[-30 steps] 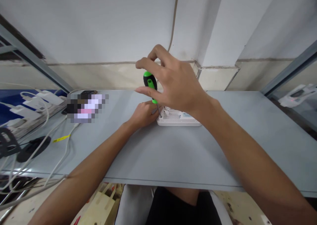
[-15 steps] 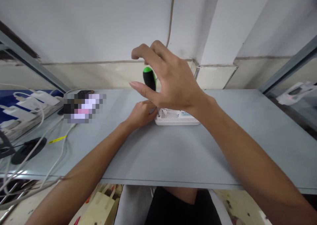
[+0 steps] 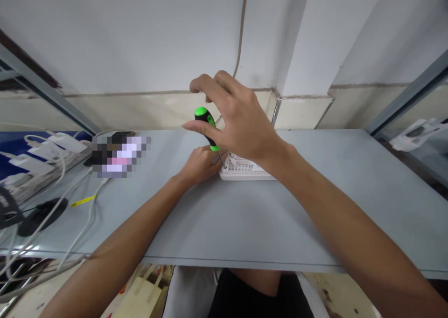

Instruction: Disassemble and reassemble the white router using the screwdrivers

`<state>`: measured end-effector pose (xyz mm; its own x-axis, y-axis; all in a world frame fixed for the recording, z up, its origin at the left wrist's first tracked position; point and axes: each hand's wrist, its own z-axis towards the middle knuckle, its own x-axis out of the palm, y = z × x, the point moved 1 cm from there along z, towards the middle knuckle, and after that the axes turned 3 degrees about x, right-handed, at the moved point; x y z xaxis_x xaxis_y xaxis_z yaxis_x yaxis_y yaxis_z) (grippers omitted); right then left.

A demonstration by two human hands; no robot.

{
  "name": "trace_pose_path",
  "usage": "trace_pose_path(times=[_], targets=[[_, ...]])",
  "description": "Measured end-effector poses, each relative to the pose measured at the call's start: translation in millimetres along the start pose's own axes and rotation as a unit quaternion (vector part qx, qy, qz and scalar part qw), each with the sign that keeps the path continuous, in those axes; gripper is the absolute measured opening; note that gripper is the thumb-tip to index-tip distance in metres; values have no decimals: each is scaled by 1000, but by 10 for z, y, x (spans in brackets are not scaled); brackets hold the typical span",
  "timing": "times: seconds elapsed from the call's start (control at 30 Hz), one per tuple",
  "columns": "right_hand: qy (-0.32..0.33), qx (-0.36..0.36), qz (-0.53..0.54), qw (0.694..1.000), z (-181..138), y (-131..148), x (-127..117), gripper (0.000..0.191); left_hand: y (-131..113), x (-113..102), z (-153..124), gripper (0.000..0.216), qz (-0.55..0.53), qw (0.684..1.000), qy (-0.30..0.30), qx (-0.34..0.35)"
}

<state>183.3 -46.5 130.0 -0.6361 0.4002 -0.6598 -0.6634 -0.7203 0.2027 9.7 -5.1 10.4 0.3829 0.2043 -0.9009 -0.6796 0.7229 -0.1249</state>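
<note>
A flat white plastic device [image 3: 245, 175] with a vented face lies on the grey table, partly behind my right arm. At its left end is my left hand [image 3: 201, 164], gripping the edge with fingers partly hidden. A green and black screwdriver [image 3: 212, 143] leans to the left, its shaft running down to the device's near-left corner. Around the handle hovers my right hand [image 3: 231, 115], open, its thumb crossing in front of the handle and its other fingers curved apart above it. Whether the thumb touches the handle, I cannot tell.
On the left lie a phone with a blurred screen [image 3: 122, 157], white cables [image 3: 87, 220], a power strip with white adapters [image 3: 49, 151] and a black flat object [image 3: 42, 217]. A white handheld device [image 3: 416, 134] is at the far right. A wall [image 3: 157, 38] rises behind the table.
The screwdriver has tipped further left, and its lower handle and shaft now show. My right hand is slightly lower and still open. My left hand stays at the device's left end.
</note>
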Motion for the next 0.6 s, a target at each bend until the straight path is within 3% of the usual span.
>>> trace_pose_path(times=[0.2, 0.37, 0.6], targets=[[6, -3, -12, 1000, 1, 16, 37, 41, 9, -1, -1, 22, -23, 1000, -5, -5], [0, -14, 17, 1000, -21, 7, 76, 34, 26, 9, -13, 21, -24, 1000, 0, -4], [-4, -6, 68, 998, -43, -13, -116, 68, 11, 17, -25, 19, -61, 998, -17, -3]])
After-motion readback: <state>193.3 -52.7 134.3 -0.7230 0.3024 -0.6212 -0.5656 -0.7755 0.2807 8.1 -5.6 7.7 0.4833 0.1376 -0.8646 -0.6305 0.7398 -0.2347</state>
